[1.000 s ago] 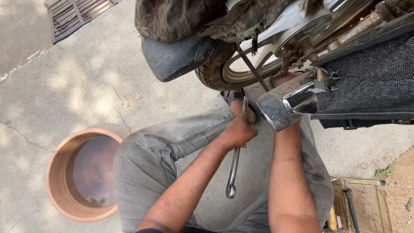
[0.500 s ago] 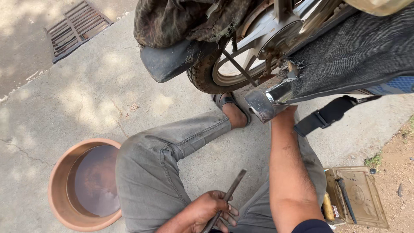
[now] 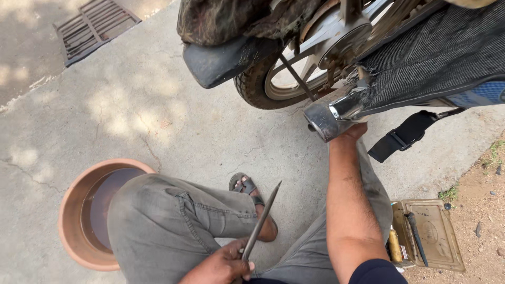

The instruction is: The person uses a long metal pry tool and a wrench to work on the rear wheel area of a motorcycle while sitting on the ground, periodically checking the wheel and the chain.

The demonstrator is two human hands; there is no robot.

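The person wears loose grey trousers [image 3: 173,221], faded and creased, with a stitched seam and a slanted pocket edge near the knee. On the foot is a dark open sandal [image 3: 247,188] with crossed straps. Both forearms are bare; the right arm [image 3: 350,210] ends at the bottom of the frame in a dark navy sleeve [image 3: 376,272] with a rounded edge. The left hand [image 3: 223,265] and right hand [image 3: 357,130] are bare, with no gloves, rings or watch showing
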